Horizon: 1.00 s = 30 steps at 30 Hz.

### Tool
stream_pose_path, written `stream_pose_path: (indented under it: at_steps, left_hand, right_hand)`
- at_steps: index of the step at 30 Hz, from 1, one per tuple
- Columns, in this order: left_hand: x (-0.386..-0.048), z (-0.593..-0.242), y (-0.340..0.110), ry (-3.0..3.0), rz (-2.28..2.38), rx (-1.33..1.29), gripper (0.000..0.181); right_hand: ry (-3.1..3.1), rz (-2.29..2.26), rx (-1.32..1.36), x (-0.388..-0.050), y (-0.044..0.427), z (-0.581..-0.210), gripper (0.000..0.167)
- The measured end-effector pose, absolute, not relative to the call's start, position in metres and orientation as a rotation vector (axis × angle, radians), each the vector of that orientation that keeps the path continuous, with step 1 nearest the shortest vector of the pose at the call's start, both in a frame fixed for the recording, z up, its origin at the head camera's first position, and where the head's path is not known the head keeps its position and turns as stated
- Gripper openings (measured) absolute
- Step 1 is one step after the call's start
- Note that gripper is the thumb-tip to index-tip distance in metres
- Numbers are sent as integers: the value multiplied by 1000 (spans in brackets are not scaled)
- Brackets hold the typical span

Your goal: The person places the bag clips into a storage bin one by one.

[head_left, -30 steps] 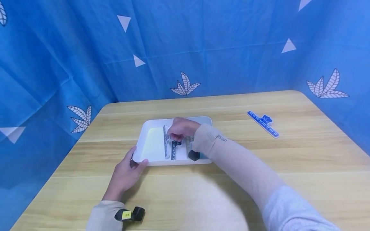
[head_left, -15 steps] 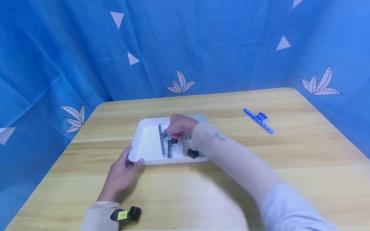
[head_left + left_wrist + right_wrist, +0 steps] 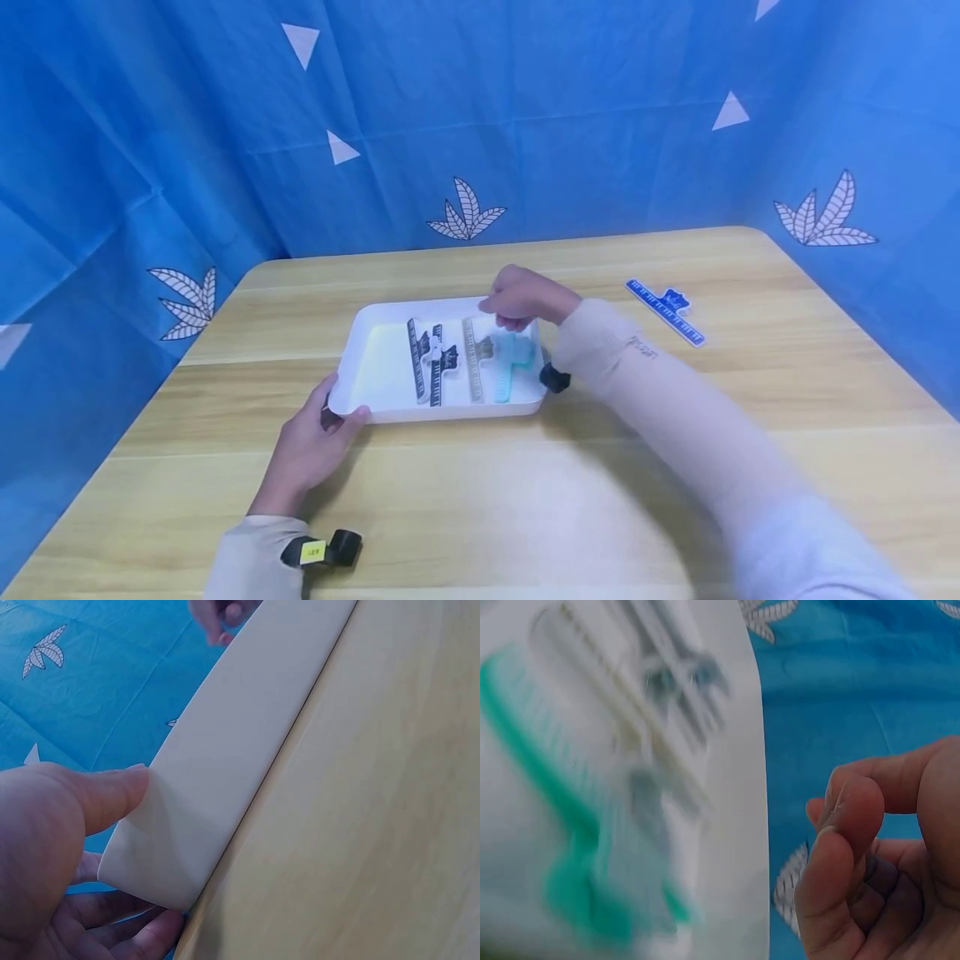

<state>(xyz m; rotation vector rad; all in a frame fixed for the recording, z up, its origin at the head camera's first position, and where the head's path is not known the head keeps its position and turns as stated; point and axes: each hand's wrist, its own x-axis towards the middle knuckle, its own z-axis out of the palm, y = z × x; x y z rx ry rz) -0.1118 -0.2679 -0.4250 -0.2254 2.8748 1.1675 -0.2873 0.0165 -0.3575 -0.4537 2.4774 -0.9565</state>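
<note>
My left hand [image 3: 311, 446] grips the near left corner of a white tray [image 3: 381, 367]. In the left wrist view its thumb lies on the tray's wall, with other fingers at the underside. Inside the tray lie long clips with a piano-key print: two black clips [image 3: 417, 360] touching or nearly so, a greyish-beige clip [image 3: 473, 362] and a teal clip [image 3: 505, 379]. My right hand [image 3: 525, 297] is above the tray's far right corner. The right wrist view shows its fingers loosely curled, holding nothing. A blue clip [image 3: 666, 312] of the same kind lies on the table, right of the tray.
The wood-grain table [image 3: 450, 500] carries the tray and the blue clip. A blue curtain [image 3: 600, 167] with leaf and triangle prints hangs behind and beside it. Black wrist straps sit on both forearms.
My right hand has left a black clip in the tray and moved right, uncovering the clips there. That clip's tilt shifted slightly. My left hand keeps its grip; the head view has shifted a little.
</note>
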Motion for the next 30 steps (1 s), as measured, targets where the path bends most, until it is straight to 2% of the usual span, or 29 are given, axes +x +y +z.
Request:
stream_pose_path:
  at_steps: [12, 18, 22, 30]
  left_hand:
    - [-109, -431, -265, 2877, 1127, -234, 85]
    - [-109, -430, -266, 2893, 1122, -209, 85]
    - [-110, -428, -267, 2911, 1116, -185, 84]
    - [-113, -425, -270, 2923, 1128, -169, 82]
  right_hand:
    - [2622, -882, -278, -299, 154, -374, 29]
    - [2769, -753, -176, -301, 215, -378, 38]
    - [2856, -598, -106, -299, 235, -384, 43]
    - [2887, -511, -75, -294, 231, -394, 27]
